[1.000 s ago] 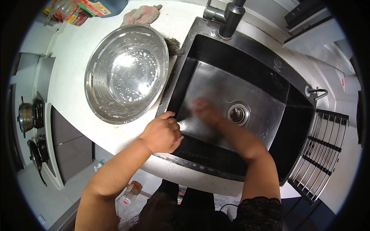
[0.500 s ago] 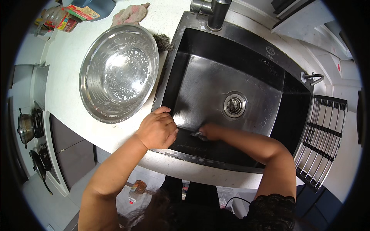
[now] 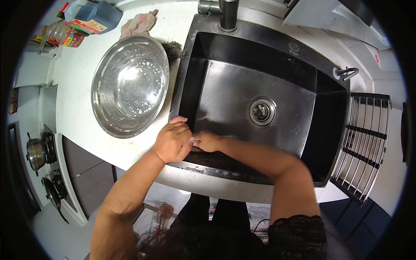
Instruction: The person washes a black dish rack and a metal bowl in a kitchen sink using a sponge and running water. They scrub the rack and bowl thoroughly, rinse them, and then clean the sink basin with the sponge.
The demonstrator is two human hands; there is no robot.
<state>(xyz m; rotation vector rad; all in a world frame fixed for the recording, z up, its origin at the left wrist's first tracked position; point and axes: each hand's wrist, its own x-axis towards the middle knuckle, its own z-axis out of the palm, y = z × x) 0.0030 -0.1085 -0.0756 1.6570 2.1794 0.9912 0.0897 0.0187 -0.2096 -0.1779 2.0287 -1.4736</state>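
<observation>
My left hand (image 3: 172,141) is curled over the rim at the near left corner of the black sink (image 3: 184,93), its fingers bent down. Right beside it, my right hand (image 3: 209,141) reaches inside the sink, low against the near wall by that corner. Its fingers are closed on a small dark grey wad (image 3: 197,149), mostly covered by the hand, so its kind is unclear. Wet streaks and specks mark the sink floor around the round metal drain (image 3: 261,112).
On the white counter left of the sink stands a steel basin (image 3: 130,86) spotted with suds. Behind it lie a pinkish rag (image 3: 139,24) and a dark scrubber (image 3: 173,50), near a blue-grey jug (image 3: 97,17). A black faucet (image 3: 228,15) and a roll-up rack (image 3: 364,138) flank the sink.
My right hand has slid left along the sink's near wall with the grey wad, up to my left hand. The left hand stays at the corner. The view has shifted slightly.
</observation>
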